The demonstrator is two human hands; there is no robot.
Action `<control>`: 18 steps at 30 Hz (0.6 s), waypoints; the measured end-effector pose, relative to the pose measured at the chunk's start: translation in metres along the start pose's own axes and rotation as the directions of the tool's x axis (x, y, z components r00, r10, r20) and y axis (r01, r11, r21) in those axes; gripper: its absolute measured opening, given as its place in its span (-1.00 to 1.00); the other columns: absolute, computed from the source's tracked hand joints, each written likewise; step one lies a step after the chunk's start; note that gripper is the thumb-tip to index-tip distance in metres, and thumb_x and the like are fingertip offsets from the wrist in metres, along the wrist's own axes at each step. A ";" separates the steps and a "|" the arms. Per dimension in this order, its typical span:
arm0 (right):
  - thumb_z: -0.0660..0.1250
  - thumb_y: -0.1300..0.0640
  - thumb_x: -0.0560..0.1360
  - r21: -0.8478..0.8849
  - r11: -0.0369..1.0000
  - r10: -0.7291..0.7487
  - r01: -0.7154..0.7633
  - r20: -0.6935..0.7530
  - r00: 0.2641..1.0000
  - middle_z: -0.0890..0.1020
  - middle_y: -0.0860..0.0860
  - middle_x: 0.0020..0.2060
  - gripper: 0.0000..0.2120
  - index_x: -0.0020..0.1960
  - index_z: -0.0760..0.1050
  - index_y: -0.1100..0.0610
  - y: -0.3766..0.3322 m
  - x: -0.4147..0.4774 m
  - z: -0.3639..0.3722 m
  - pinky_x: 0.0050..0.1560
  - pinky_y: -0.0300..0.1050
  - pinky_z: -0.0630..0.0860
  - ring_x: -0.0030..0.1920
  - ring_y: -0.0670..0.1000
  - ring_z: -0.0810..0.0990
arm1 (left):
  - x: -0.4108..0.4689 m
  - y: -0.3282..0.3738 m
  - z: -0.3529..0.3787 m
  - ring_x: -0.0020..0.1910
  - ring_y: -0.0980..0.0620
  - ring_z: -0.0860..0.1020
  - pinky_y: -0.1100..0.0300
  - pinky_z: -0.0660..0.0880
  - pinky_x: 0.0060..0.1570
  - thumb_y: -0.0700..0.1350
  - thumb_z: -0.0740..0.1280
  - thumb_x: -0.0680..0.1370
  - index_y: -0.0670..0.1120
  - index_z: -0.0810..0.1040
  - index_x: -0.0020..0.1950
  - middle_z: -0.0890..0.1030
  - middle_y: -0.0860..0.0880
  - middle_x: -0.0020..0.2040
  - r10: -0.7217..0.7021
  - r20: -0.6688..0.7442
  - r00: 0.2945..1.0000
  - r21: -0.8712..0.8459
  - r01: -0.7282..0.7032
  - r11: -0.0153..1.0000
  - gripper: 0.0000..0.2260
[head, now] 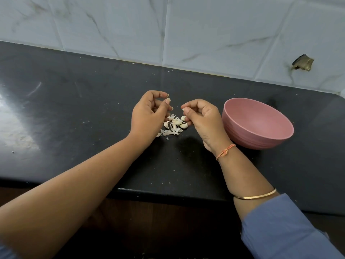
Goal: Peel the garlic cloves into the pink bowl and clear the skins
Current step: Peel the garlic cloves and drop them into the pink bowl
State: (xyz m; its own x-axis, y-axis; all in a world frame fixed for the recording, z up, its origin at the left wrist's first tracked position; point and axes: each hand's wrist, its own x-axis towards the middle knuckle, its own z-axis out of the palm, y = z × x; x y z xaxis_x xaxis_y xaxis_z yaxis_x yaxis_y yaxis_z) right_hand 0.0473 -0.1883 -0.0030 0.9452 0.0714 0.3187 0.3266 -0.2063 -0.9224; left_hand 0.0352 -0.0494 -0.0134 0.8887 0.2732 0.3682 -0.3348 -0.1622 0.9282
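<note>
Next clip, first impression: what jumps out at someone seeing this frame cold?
Two bare hands meet over a small pile of white garlic cloves and papery skins at the middle of the dark countertop: the right hand pinches a clove, the left hand curls beside it. Just right of them sits a round pink bowl, no cloves showing inside. A broken hole mars the pale tiled wall at upper right.

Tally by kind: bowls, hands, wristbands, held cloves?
Pink bowl: 1
Hands: 2 (left hand, right hand)
Clove in right hand: 1
Wristbands: 2 (orange thread, gold bangle)
Total: 6; garlic pile too jumbled to count.
</note>
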 end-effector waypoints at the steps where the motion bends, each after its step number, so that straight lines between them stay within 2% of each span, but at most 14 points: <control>1: 0.27 0.30 0.52 -0.036 0.999 0.003 -0.004 -0.016 1.000 0.55 -0.04 -0.29 -0.81 -0.18 0.51 0.05 0.002 0.001 0.000 -0.25 -0.26 0.48 -0.31 -0.13 0.49 | 0.000 0.000 0.000 -0.32 0.23 0.58 0.27 0.57 -0.21 -0.18 0.30 0.57 -0.06 0.51 0.05 0.62 0.05 -0.26 0.007 -0.002 1.000 0.012 -0.007 1.000 -0.92; 3: 0.26 0.26 0.53 -0.067 0.998 0.013 -0.015 -0.038 0.999 0.50 -0.08 -0.34 -0.79 -0.22 0.47 0.02 0.004 0.003 0.000 -0.24 -0.19 0.40 -0.33 -0.13 0.43 | -0.001 0.000 0.000 -0.33 0.25 0.57 0.25 0.58 -0.19 -0.18 0.29 0.58 -0.05 0.51 0.04 0.62 0.05 -0.26 0.018 0.003 1.000 0.027 -0.018 0.999 -0.92; 7: 0.22 0.17 0.57 -0.141 0.988 0.051 -0.055 -0.037 0.998 0.41 -0.13 -0.44 -0.75 -0.28 0.40 0.01 0.006 0.005 0.001 -0.34 -0.23 0.26 -0.41 -0.14 0.33 | -0.002 0.000 0.000 -0.32 0.27 0.57 0.22 0.60 -0.17 -0.17 0.29 0.58 0.00 0.50 0.01 0.62 0.06 -0.27 0.037 0.013 0.999 0.058 -0.038 0.998 -0.92; 10: 0.16 0.05 0.60 -0.153 0.984 0.083 -0.095 -0.080 0.993 0.32 -0.16 -0.61 -0.64 -0.38 0.33 0.06 0.005 0.006 0.001 -0.39 -0.22 0.20 -0.47 -0.12 0.26 | -0.002 0.000 0.000 -0.32 0.26 0.57 0.18 0.60 -0.15 -0.16 0.30 0.57 0.01 0.50 0.01 0.62 0.07 -0.27 0.055 0.020 0.998 0.084 -0.056 0.995 -0.93; 14: 0.24 -0.01 0.56 -0.114 0.990 0.065 -0.079 -0.122 0.990 0.24 -0.12 -0.62 -0.57 -0.42 0.29 0.14 0.005 0.006 0.001 -0.42 -0.19 0.18 -0.52 -0.09 0.20 | -0.002 0.000 0.000 -0.31 0.23 0.57 0.13 0.61 -0.15 -0.14 0.30 0.57 0.02 0.50 0.02 0.61 0.07 -0.27 0.068 0.030 0.997 0.101 -0.071 0.992 -0.93; 16: 0.30 0.01 0.54 -0.051 0.995 0.074 -0.080 -0.116 0.990 0.27 -0.13 -0.67 -0.59 -0.44 0.36 0.12 0.004 0.004 -0.001 -0.42 -0.23 0.20 -0.58 -0.15 0.23 | -0.002 0.001 0.000 -0.31 0.24 0.57 0.13 0.61 -0.16 -0.14 0.30 0.57 0.00 0.51 0.03 0.61 0.07 -0.27 0.075 0.033 0.997 0.102 -0.078 0.992 -0.93; 18: 0.30 0.10 0.54 0.007 0.996 0.086 -0.086 -0.072 0.994 0.39 -0.17 -0.65 -0.73 -0.33 0.53 0.11 0.003 0.003 -0.001 -0.34 -0.29 0.26 -0.57 -0.20 0.35 | -0.002 0.001 -0.001 -0.31 0.23 0.58 0.12 0.61 -0.16 -0.14 0.30 0.57 -0.01 0.51 0.03 0.61 0.06 -0.27 0.078 0.032 0.996 0.106 -0.081 0.991 -0.94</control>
State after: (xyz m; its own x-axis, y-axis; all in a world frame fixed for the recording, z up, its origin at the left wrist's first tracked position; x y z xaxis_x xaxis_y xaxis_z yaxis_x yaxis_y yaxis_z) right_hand 0.0513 -0.1896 -0.0047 0.9674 -0.0174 0.2527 0.2440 -0.2045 -0.9480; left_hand 0.0325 -0.0495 -0.0131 0.8695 0.2288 0.4378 -0.3708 -0.2833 0.8845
